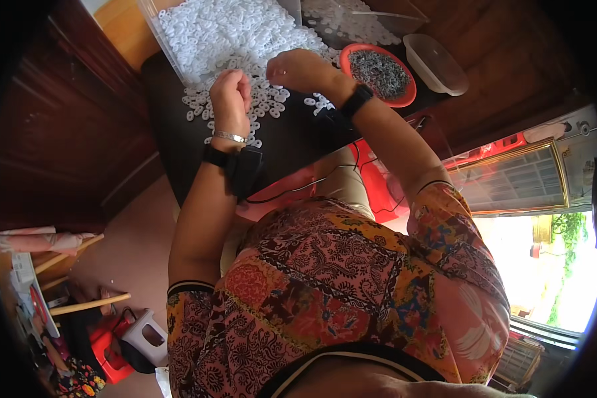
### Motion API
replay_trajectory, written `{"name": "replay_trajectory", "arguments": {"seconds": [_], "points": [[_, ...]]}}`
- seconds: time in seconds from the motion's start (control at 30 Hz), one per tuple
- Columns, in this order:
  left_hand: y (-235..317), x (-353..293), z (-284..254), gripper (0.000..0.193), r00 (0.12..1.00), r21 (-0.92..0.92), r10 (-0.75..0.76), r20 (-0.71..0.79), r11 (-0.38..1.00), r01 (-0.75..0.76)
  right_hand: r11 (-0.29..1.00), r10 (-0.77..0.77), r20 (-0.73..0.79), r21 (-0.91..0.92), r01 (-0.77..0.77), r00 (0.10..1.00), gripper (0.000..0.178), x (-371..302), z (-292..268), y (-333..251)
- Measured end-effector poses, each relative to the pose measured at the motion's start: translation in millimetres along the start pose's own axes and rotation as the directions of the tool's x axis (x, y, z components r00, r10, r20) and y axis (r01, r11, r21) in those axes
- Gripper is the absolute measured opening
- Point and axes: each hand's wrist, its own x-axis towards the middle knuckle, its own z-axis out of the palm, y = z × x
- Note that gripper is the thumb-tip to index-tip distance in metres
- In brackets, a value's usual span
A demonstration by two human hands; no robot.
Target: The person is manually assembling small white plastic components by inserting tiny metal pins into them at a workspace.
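Patterned shirt [338, 278] fills the space below both hands, on the wearer's side. Dark table [292, 142] runs under the left hand [231, 96] and right hand [297, 69]. Clear-walled bin [164, 50] sits just beyond them, loaded with a heap of white oval pieces [225, 30]. Red bowl [402, 101] is near the right hand, on its right, full of small grey metal parts [378, 74]. Translucent oval tray [438, 69] sits farther right, just past the bowl.

Right hand: bent at the wrist toward the left one, fingers curled in, little gap; contents hidden, can't tell if a piece is pinched. Left hand: loosely curled, near-fist, thumb side toward the right hand; can't tell what's inside. Hands near each other, apart.

Black wrist straps [357, 99] on both forearms, behind the grips; metal bracelet [231, 136] at the left wrist. Smallest: loose white pieces [266, 106], each with holes, scattered between and below the hands, a few more under the right wrist.
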Motion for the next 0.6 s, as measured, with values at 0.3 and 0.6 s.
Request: {"name": "replay_trajectory", "arguments": {"seconds": [0.3, 0.6], "points": [[6.2, 3.4, 1.3, 0.019, 0.995, -0.004, 0.099, -0.003, 0.995, -0.100, 0.976, 0.029, -0.023, -0.215, -0.034, 0.999, 0.021, 12.8, 11.1, 5.4], [-2.8, -6.8, 6.0, 0.023, 0.989, 0.010, 0.138, 0.044, 0.990, -0.138, 0.976, 0.079, -0.025, -0.201, -0.082, 0.997, 0.022, 13.1, 26.3, 14.2]]}}
